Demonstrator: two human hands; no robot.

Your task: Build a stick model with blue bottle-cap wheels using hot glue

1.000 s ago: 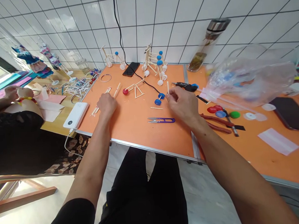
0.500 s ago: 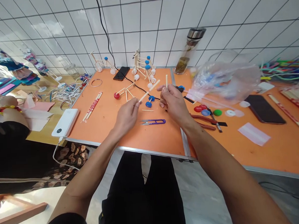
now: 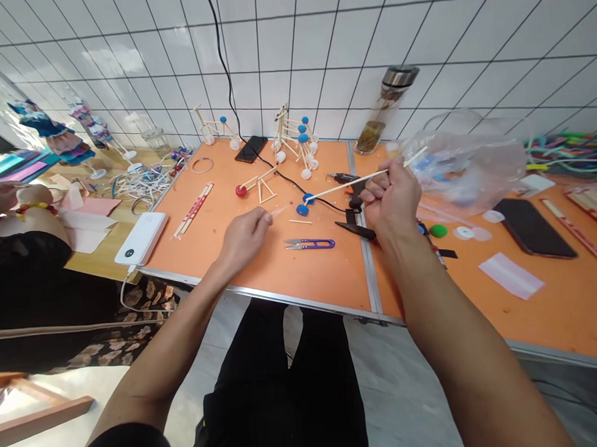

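My right hand (image 3: 394, 195) is raised over the right part of the orange table, its fingers closed around a thin wooden stick (image 3: 346, 183). One end of the stick reaches left towards two blue caps (image 3: 302, 210); the other pokes out past my knuckles. My left hand (image 3: 246, 238) hovers left of the purple thread snips (image 3: 309, 244), fingers pressed together. A faint pale streak shows at its fingertips, too blurred to name. A short stick piece (image 3: 300, 221) lies above the snips. Behind it rests a small stick frame (image 3: 264, 188) with a red ball (image 3: 241, 191).
Stick structures with blue and white caps (image 3: 294, 140) stand at the back near a phone (image 3: 251, 148). Black-tipped pliers (image 3: 356, 230) lie by my right wrist. A tea bottle (image 3: 385, 109), plastic bag (image 3: 468, 164) and white power bank (image 3: 142, 238) surround the area. Another person's arm (image 3: 32, 204) is left.
My right hand has moved right and up with the stick, uncovering the pliers' tips. The stick in my left hand no longer shows there; that hand has shifted slightly left and down.
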